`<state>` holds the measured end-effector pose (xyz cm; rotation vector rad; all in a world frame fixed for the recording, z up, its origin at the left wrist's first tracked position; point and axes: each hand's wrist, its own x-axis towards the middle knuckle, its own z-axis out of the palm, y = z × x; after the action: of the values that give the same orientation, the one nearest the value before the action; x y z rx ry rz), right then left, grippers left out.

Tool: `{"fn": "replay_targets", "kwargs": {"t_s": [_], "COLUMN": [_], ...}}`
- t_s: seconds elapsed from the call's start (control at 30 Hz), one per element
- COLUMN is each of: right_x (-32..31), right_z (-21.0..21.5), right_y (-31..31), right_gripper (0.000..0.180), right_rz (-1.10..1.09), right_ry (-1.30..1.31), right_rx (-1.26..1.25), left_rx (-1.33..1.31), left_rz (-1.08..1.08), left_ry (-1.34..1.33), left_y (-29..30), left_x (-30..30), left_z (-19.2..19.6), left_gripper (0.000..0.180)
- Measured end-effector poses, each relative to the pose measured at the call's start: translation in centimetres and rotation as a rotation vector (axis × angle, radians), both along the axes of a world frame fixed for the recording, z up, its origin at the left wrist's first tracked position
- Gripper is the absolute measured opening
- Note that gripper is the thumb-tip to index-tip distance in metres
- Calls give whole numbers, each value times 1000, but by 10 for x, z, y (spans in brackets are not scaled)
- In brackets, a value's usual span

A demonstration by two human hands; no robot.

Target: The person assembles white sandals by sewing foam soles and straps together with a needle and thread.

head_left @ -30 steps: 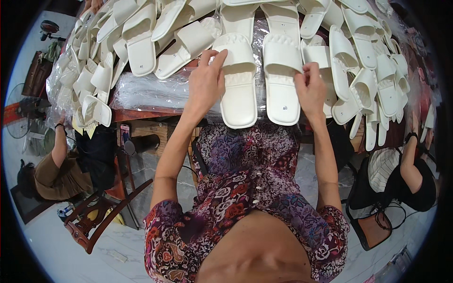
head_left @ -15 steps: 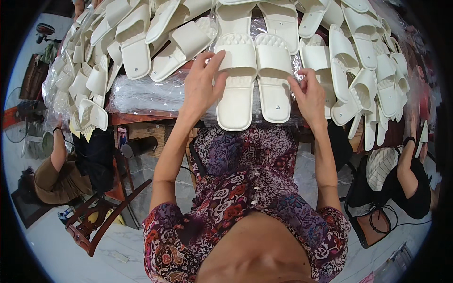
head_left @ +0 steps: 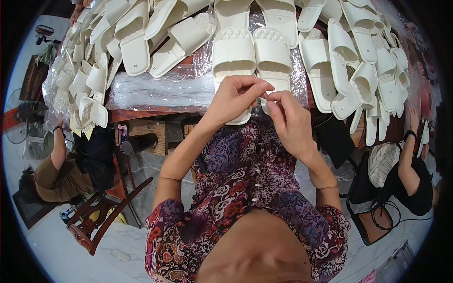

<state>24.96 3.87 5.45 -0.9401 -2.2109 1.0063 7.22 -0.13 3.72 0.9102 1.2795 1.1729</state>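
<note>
A pair of cream slippers, the left slipper (head_left: 233,52) and the right slipper (head_left: 273,59), lies side by side at the table's near edge, straps away from me. Above their near ends, my left hand (head_left: 239,98) and my right hand (head_left: 291,123) meet with fingertips pinched together. Whatever is between the fingers is too small to make out. Both hands hide much of the slippers' heel ends. Just left of the pair lies a flat bundle of clear plastic bags (head_left: 160,92). Clear plastic film (head_left: 300,70) shows to the right of the pair.
Many cream slippers pile up on the left (head_left: 133,45), and more on the right (head_left: 361,47). A wooden chair (head_left: 106,214) stands at the lower left. Co-workers sit on both sides, one with an arm (head_left: 408,160) raised to the table at right.
Both hands have left the outer sides of the slippers and come together over them, fingers now pinched. The slippers appear slightly higher in the picture.
</note>
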Motion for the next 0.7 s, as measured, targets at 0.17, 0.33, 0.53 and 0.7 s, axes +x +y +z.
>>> {"fn": "replay_targets", "kwargs": {"t_s": [0.17,0.33,0.53,0.7], "right_x": [27,42,30,20], "right_z": [8,16,-17,-42], "right_y": [-13,-17,-8,28], "right_gripper": [11,10,10,13], "right_rz": [119,264,69,6], "right_ry": [56,224,295,310], "right_rx": [-517,-1235,-1024,-1085], "left_rx": [-42,-57,13,171], "left_rz": [-90,-243,-126,-3], "left_ry": [-184,-351,-132,283], "left_y": [-9,-17,-4,22], "left_x": [6,8,10,-10], "left_z": [8,10,-1,5], "left_gripper": [16,17,25,33]}}
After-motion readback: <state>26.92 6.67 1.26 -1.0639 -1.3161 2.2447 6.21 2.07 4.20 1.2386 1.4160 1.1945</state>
